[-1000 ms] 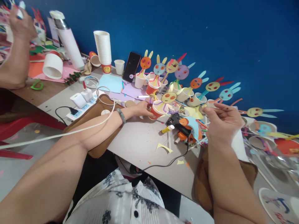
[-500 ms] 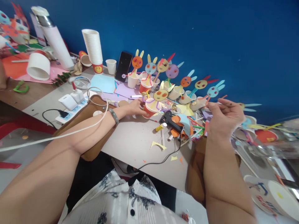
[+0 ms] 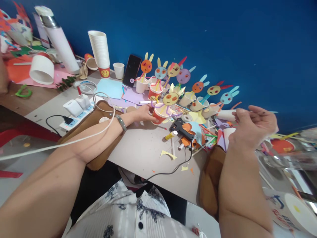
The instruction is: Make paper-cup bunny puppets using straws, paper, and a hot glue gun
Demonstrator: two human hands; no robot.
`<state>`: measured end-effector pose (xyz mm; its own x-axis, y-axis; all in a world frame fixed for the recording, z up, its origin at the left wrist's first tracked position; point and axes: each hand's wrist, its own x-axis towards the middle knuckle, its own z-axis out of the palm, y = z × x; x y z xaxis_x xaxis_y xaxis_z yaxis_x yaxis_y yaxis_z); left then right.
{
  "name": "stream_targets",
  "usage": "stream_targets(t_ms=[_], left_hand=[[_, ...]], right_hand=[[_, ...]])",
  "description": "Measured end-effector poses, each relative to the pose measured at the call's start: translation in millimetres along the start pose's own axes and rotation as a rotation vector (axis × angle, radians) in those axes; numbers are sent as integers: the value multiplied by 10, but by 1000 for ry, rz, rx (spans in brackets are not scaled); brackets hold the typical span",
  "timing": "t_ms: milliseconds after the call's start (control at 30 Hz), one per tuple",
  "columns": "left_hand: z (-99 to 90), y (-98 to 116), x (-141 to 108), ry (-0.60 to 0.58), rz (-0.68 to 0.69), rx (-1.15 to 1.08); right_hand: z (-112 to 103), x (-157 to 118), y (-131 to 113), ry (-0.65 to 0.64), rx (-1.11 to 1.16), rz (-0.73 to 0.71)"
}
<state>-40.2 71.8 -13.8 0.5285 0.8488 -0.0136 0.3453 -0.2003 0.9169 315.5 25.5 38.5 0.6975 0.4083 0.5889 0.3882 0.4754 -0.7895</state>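
My left hand (image 3: 146, 114) is closed round the side of a red paper cup (image 3: 160, 115). A round yellow rabbit face (image 3: 170, 98) with pale ears and purple pipe-cleaner arms stands up from that cup. To the right, my right hand (image 3: 256, 124) is raised above the table, fingers loosely curled and apart, with nothing visible in them. A white roll-like object (image 3: 226, 114) lies beside its thumb. A black glue gun (image 3: 182, 128) and a yellow glue stick (image 3: 170, 135) rest just right of the held cup.
Rabbit-face cups (image 3: 198, 103) stand along the blue wall. Farther left are a phone (image 3: 132, 71), stacked cups (image 3: 99, 49), a thermos (image 3: 59, 44) and a power strip (image 3: 70, 120). A white cable (image 3: 74, 141) crosses my left forearm. Paper scraps (image 3: 167, 155) lie in front.
My right hand has moved right, away from the row of rabbit cups, uncovering the white roll-like object. My left hand still holds the red cup in nearly the same place.
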Motion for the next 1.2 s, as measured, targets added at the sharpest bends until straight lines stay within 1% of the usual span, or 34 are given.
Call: stream_targets(t_ms=[67, 167, 300, 433, 500, 667, 767, 867, 1000, 1200], left_hand=[[-13, -3, 4, 7, -29, 34], [-20, -10, 7, 25, -82, 54], [-6, -37, 18, 19, -11, -31], [-3, -49, 23, 33, 20, -39], [-10, -41, 19, 23, 35, -48], [-21, 0, 0, 16, 22, -39], [-19, 12, -2, 13, 38, -62], [-20, 8, 1, 20, 23, -47], [-22, -9, 6, 24, 20, -62], [-13, -29, 12, 26, 52, -75]], right_hand=[[-1, -12, 1, -6, 5, 3], [2, -64, 4, -59, 24, -15], [4, -119, -35, -82, 20, -68], [8, -118, -110, -74, -76, -139], [16, -114, -131, -104, -82, -151], [39, -133, -129, -224, -16, -74], [30, -133, -125, -238, -9, -29], [7, -128, -133, -249, -51, 5], [-14, -128, -147, -255, -80, 3], [-12, -130, -136, -289, -32, 29]])
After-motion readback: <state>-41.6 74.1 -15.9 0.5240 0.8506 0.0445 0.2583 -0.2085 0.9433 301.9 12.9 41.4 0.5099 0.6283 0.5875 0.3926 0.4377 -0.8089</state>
